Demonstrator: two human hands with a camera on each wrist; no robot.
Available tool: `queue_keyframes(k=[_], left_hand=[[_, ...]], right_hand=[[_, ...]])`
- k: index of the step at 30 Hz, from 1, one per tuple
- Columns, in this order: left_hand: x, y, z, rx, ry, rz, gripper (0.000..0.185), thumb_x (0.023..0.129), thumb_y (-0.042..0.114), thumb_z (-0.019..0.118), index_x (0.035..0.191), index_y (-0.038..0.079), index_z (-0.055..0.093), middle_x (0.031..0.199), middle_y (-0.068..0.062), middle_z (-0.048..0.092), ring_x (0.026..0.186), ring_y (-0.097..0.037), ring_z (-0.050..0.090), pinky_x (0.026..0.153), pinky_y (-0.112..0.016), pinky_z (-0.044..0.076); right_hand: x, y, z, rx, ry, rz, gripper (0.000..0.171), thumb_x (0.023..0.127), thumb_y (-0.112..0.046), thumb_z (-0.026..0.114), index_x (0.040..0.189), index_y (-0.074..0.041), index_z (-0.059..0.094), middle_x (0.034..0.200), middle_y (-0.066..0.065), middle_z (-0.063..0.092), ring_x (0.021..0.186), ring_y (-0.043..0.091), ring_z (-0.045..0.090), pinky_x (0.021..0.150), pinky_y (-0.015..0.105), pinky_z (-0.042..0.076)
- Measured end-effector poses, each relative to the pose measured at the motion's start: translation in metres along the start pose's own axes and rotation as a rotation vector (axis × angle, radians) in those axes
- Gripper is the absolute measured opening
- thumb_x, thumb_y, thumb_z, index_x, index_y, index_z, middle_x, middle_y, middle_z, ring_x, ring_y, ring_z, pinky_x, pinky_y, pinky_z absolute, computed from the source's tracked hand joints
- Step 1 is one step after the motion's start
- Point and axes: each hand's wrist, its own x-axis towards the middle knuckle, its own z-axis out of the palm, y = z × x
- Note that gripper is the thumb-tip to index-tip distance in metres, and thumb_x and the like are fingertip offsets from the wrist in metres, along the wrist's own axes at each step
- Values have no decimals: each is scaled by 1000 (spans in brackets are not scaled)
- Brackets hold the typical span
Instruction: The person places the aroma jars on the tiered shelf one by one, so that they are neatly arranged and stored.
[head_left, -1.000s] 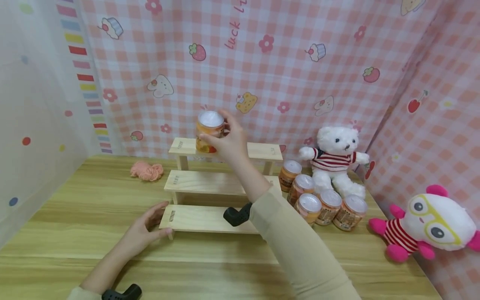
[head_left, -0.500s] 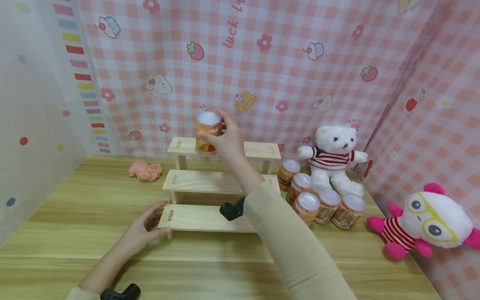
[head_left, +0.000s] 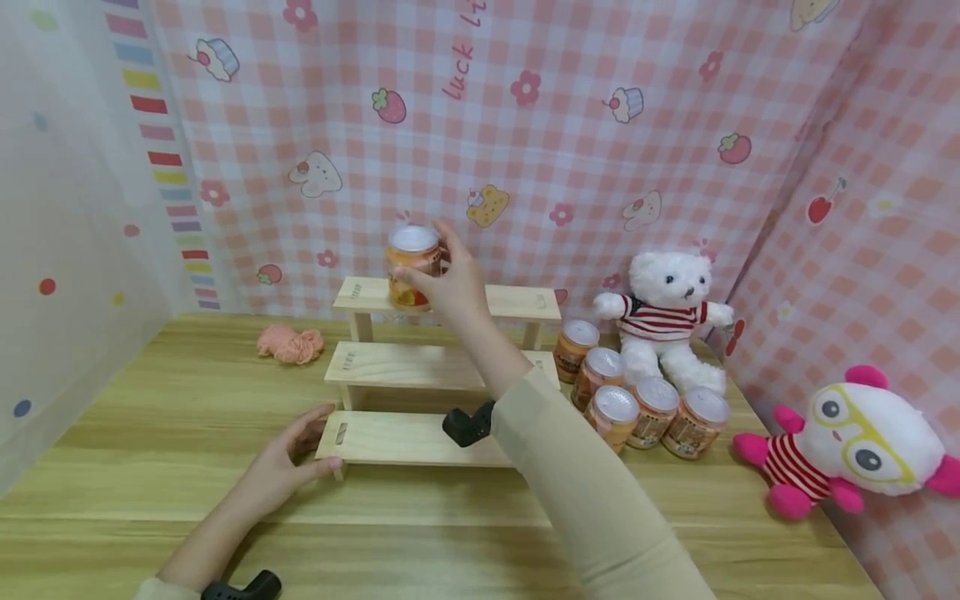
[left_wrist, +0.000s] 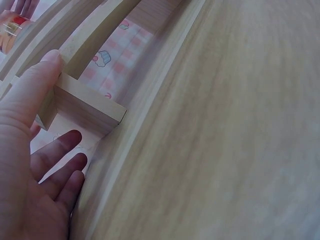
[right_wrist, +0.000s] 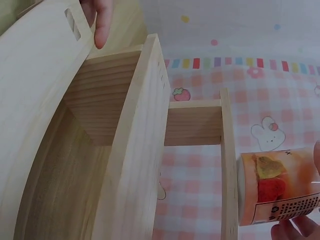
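Right hand (head_left: pixel 450 287) grips orange can (head_left: pixel 411 265), its base on the top step of the wooden tiered stand (head_left: pixel 420 367). Left hand (head_left: pixel 281 467), fingers straight, rests against the bottom step's left end, well apart from the can.

Our right hand (head_left: pixel 450 287) covers the near side of the can (head_left: pixel 408 267) it grips; the right-wrist view cuts that can's lid end off. Label print is unreadable.
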Motion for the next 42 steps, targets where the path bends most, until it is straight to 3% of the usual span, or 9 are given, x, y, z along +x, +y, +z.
queue_keyframes(k=[7,17,26,32,37,42], left_hand=[[0,-1,0,13,9,-4,75,82,20,77,145,8,38,121,-12,59,109,-27,54,92,-31,42],[0,-3,1,-4,7,-9,75,83,20,77,146,9,38,121,-12,59,109,-26,54,91,-28,42],[0,0,0,-1,-3,-13,75,84,19,76,147,10,37,123,-13,59,111,-27,53,93,-34,42],[-1,0,0,2,0,-18,75,83,19,77,147,11,37,123,-13,59,110,-26,53,93,-33,41],[0,-1,0,7,3,-21,75,83,21,77,146,11,38,122,-12,59,110,-26,54,93,-31,41],[1,-2,0,10,-1,-30,75,83,24,77,146,10,37,122,-12,59,111,-28,54,95,-41,41]], right_hand=[[-17,7,-8,41,58,-45,79,78,-28,81,146,-22,40,138,1,49,120,17,48,98,33,41],[-59,25,-31,126,151,-177,71,77,-19,82,139,-16,48,129,-2,55,118,14,50,99,28,39],[-97,45,-58,134,190,-327,65,78,-9,80,135,-6,51,128,16,56,118,24,52,100,36,40],[-117,56,-79,141,187,-301,65,78,-7,79,136,-3,49,129,15,56,118,19,51,101,30,37],[-132,52,-96,128,198,-249,64,77,4,77,134,6,47,129,16,55,119,25,50,101,32,37],[-143,69,-114,80,209,-235,65,77,8,75,135,3,47,130,13,55,120,23,51,100,29,38]])
